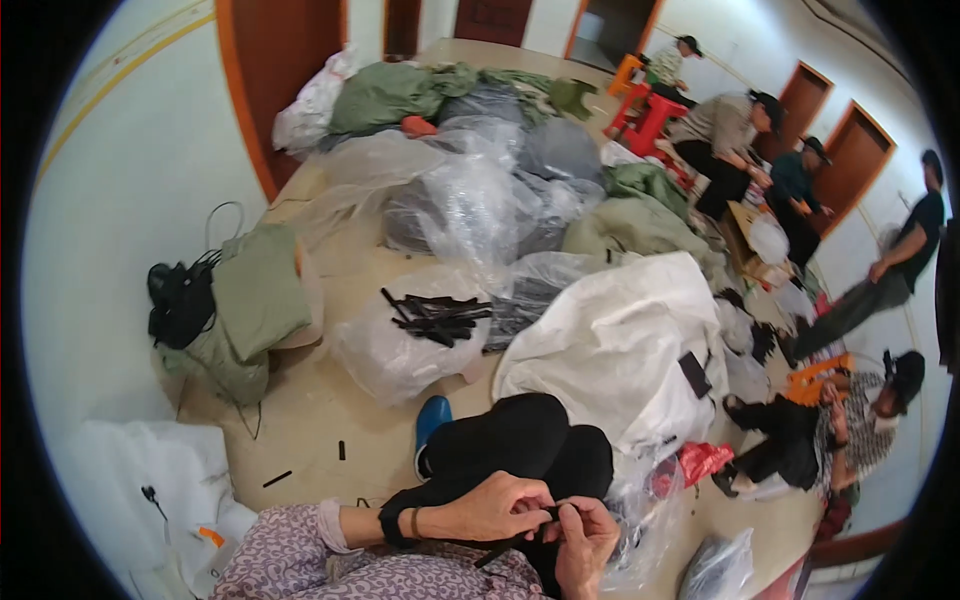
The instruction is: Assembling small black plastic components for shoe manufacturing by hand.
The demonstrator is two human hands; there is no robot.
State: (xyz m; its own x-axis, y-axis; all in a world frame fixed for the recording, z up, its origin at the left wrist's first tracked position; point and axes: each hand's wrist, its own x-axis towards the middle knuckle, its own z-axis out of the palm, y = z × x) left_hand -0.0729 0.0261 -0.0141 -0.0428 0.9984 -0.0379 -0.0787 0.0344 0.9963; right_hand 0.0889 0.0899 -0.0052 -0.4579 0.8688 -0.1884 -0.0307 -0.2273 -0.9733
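Observation:
Above my lap, both hands pinch a narrow black strip (496, 552), which looks like webbing or fabric. My left hand (492, 508) has its fingertips closed on one part of it, and a loose length hangs below. My right hand (585, 545) is closed on the same strip, thumb uppermost, close beside the left fingertips. The fingers cover most of the strip between them. Beyond my knees, several similar black strips (437, 318) lie heaped on a clear plastic bag (385, 365).
A large white sack (620, 340) lies ahead to the right, with plastic-wrapped bundles (465, 200) behind it. Green cloth (255, 300) drapes a seat at left. Two black strips (342, 450) lie on the floor. Several people sit or stand along the right, near a red stool (650, 120).

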